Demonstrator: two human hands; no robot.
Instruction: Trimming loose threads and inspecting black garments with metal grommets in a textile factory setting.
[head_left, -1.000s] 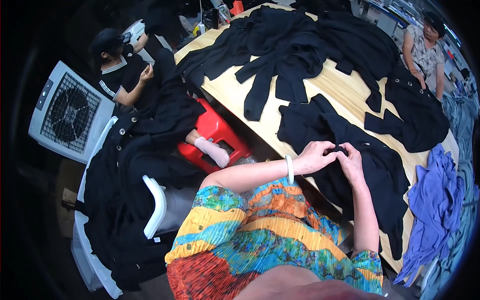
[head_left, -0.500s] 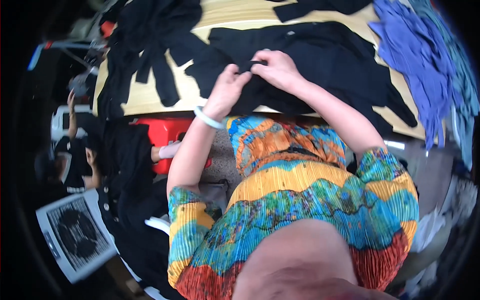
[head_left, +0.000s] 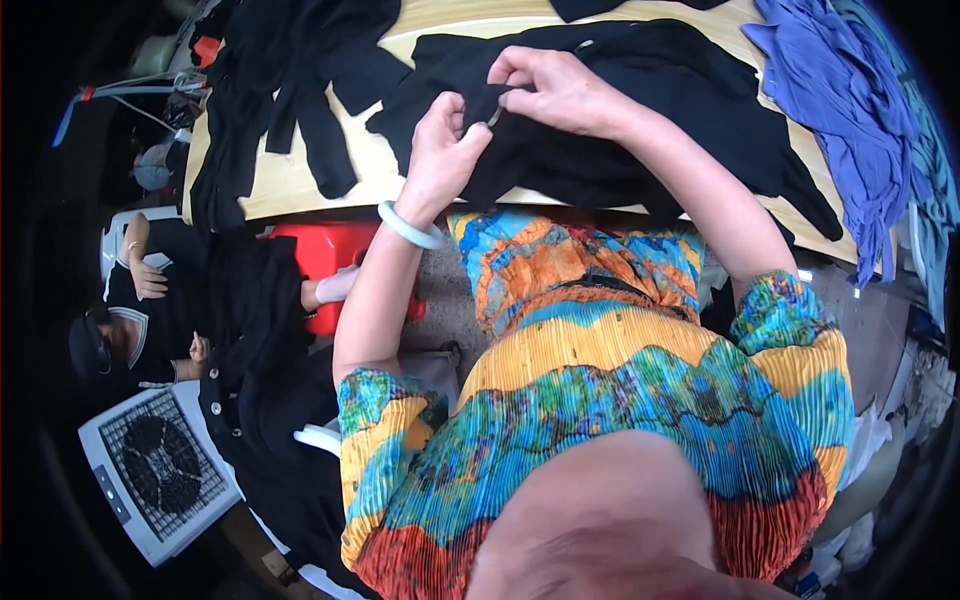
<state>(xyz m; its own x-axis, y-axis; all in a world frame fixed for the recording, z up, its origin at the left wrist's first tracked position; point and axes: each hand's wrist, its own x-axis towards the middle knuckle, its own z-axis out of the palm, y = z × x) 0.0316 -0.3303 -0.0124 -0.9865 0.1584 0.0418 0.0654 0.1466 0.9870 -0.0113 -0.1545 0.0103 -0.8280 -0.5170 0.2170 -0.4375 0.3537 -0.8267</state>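
Observation:
A black garment [head_left: 650, 110] lies spread on the pale wooden table in front of me. Both hands are above its left half, lifting a fold of the cloth between them. My left hand [head_left: 440, 150], with a pale bangle [head_left: 408, 228] at its wrist, is closed, its thumb and curled fingers at the fold. Thumb and forefinger of my right hand [head_left: 565, 92] pinch the cloth from the other side. A small shiny sliver [head_left: 495, 116] shows between the two thumbs; its kind, and which hand has it, I cannot make out.
More black garments [head_left: 300, 80] cover the table's left part. Purple cloth [head_left: 825, 120] hangs over its right end. Below the table's near edge [head_left: 300, 207] stands a red stool [head_left: 320, 255]. A seated person [head_left: 150, 290] is at left, near a grey-framed fan unit [head_left: 160, 465].
Both hands have risen slightly away from me with the fold of cloth. The shiny sliver now shows between them. The seated person's raised hand has come down.

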